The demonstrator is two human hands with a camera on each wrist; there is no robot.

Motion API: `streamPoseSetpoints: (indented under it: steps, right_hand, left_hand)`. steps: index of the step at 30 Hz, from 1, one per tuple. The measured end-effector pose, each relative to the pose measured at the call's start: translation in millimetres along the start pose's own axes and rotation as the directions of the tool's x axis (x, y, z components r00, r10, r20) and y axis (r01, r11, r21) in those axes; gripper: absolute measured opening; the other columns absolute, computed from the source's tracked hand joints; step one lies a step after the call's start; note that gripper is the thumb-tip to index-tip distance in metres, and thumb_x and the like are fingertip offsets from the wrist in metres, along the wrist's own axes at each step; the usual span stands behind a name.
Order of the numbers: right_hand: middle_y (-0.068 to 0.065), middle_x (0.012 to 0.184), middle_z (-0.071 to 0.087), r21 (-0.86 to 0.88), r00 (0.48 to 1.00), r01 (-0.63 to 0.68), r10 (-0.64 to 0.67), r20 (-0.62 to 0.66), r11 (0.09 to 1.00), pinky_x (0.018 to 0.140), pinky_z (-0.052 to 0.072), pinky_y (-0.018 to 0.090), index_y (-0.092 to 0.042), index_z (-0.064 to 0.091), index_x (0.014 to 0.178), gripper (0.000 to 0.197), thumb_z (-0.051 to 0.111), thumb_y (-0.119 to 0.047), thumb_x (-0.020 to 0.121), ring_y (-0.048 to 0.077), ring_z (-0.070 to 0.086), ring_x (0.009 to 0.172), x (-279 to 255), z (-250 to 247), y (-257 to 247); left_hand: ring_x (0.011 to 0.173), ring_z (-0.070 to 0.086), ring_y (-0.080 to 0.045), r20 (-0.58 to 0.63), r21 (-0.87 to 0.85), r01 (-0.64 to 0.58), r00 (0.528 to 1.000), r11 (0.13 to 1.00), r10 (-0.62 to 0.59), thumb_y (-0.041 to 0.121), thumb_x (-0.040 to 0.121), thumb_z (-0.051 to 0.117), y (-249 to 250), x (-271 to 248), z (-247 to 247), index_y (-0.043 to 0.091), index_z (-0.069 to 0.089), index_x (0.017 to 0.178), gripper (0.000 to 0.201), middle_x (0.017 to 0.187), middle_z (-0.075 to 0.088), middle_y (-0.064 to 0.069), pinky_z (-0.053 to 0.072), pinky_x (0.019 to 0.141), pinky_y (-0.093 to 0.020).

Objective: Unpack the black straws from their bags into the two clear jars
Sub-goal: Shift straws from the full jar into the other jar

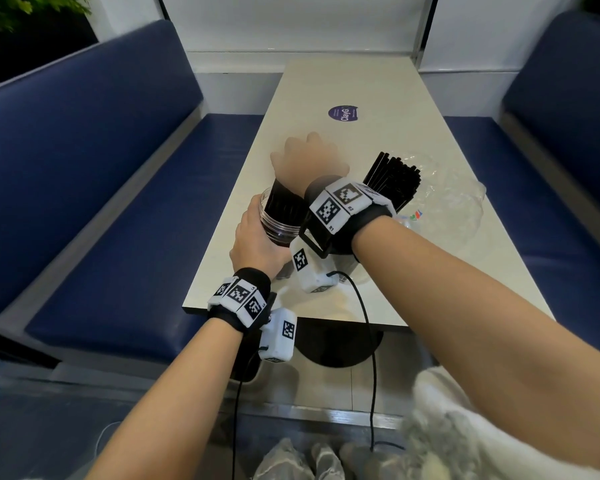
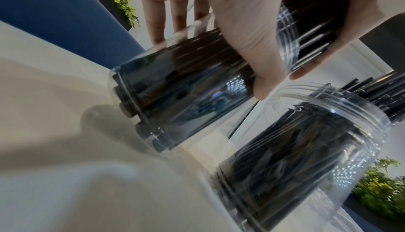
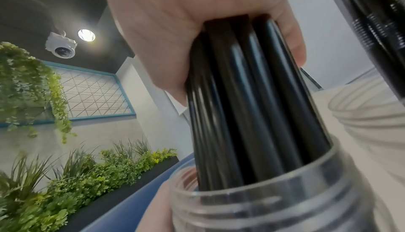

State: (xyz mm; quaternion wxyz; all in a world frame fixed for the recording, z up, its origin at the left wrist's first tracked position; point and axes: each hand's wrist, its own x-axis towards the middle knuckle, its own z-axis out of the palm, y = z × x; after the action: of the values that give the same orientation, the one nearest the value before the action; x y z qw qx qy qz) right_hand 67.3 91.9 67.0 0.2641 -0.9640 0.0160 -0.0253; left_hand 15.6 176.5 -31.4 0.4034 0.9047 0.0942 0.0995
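Observation:
My left hand (image 1: 257, 237) grips a clear jar (image 1: 280, 223) near the table's front left, tilted with its base partly off the table (image 2: 54, 131). My right hand (image 1: 309, 161) is wrapped round the top of a bundle of black straws (image 3: 241, 97) whose lower ends stand inside that jar's mouth (image 3: 263, 201). In the left wrist view my left thumb (image 2: 252, 45) lies across the jar wall (image 2: 186, 88). A second clear jar (image 2: 306, 149) stands just right of it, full of black straws (image 1: 394, 178); my right wrist partly hides it in the head view.
An empty crumpled clear bag (image 1: 454, 199) lies at the table's right side. A round purple sticker (image 1: 343, 113) sits farther back on the white table (image 1: 361, 84). Blue benches (image 1: 118, 202) flank both sides. More crumpled plastic (image 1: 291, 459) lies below the table's near edge.

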Motion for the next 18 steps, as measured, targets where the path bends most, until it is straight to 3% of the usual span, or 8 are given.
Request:
streamPoseSetpoints:
  steps: [3,7,10,13,15,18]
  right_hand:
    - [0.006,0.133,0.038,0.024,0.996,-0.083,0.083,0.02,0.996,0.093,0.036,0.048,-0.022,0.05,0.12,0.035,0.036,-0.032,0.089,0.038,0.034,0.12,2,-4,1]
    - [0.012,0.135,0.032,0.045,0.978,-0.176,0.169,0.122,0.983,0.097,0.032,0.049,-0.021,0.041,0.128,0.042,0.035,-0.024,0.087,0.044,0.029,0.122,3,-11,2]
    - [0.012,0.131,0.036,0.092,0.989,-0.122,0.114,0.092,0.988,0.087,0.034,0.044,-0.02,0.047,0.12,0.036,0.035,-0.021,0.086,0.042,0.032,0.12,-1,-11,3]
    - [0.011,0.123,0.04,0.179,0.998,-0.057,0.054,0.022,0.982,0.08,0.03,0.04,-0.018,0.049,0.107,0.026,0.035,-0.019,0.086,0.037,0.036,0.114,-7,-9,0]
    - [0.011,0.122,0.043,0.208,1.0,-0.028,0.028,0.003,0.978,0.081,0.031,0.041,-0.019,0.049,0.107,0.026,0.034,-0.018,0.086,0.036,0.036,0.115,-11,-7,-4]
    - [0.009,0.128,0.044,0.102,1.0,-0.011,0.012,-0.007,0.995,0.091,0.032,0.047,-0.021,0.047,0.117,0.033,0.033,-0.019,0.088,0.034,0.034,0.121,-12,0,-8]
  left_hand:
    - [0.128,0.042,-0.022,-0.015,0.019,-0.019,1.0,1.0,0.02,0.024,0.078,0.065,4,-3,0,0.029,0.024,0.142,0.076,0.14,0.045,0.001,0.037,0.099,-0.046]
    - [0.129,0.04,-0.024,-0.009,0.017,-0.035,0.999,0.999,0.035,0.014,0.084,0.046,12,-8,-2,0.024,0.026,0.143,0.064,0.142,0.042,-0.002,0.034,0.101,-0.048]
    - [0.126,0.044,-0.024,-0.031,0.023,-0.02,0.999,1.0,0.021,0.023,0.079,0.062,7,-4,-1,0.028,0.026,0.142,0.072,0.139,0.045,0.001,0.038,0.099,-0.049]
    - [0.127,0.045,-0.024,-0.032,0.026,0.019,0.999,0.999,-0.019,0.022,0.081,0.063,-1,0,1,0.029,0.024,0.143,0.073,0.142,0.044,0.001,0.038,0.101,-0.047]
    - [0.126,0.045,-0.024,-0.049,0.011,0.023,0.999,1.0,-0.023,0.021,0.085,0.059,-5,0,2,0.03,0.026,0.142,0.067,0.142,0.044,0.003,0.039,0.101,-0.046]
    - [0.128,0.044,-0.023,-0.049,-0.005,0.032,0.998,0.999,-0.032,0.022,0.086,0.058,-8,0,2,0.03,0.025,0.142,0.066,0.143,0.043,0.004,0.039,0.102,-0.045]
